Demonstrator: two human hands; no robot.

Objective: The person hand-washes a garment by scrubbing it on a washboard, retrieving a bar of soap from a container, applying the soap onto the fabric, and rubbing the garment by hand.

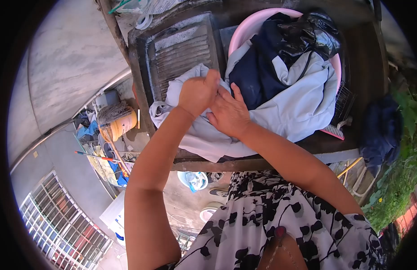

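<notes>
A wet-looking light grey garment (292,118) spreads from the ribbed washboard slab (183,49) across the sink's front edge and into a pink basin (249,28). My left hand (200,93) is closed in a fist on a bunched part of it, over the lower end of the ridges. Right beside it, my right hand (228,110) grips the same cloth, its fingertips close to the left hand and one finger sticking out. The cloth inside both hands is hidden. Dark navy cloth (258,67) lies in the basin behind my right hand.
Shiny black material (312,36) tops the basin. A pink-backed brush (333,132) lies at the slab's right front, near a dark cloth (382,130) hanging over the edge. Below stands a small tub (192,180). At left are a yellowish bucket (123,125) and sticks.
</notes>
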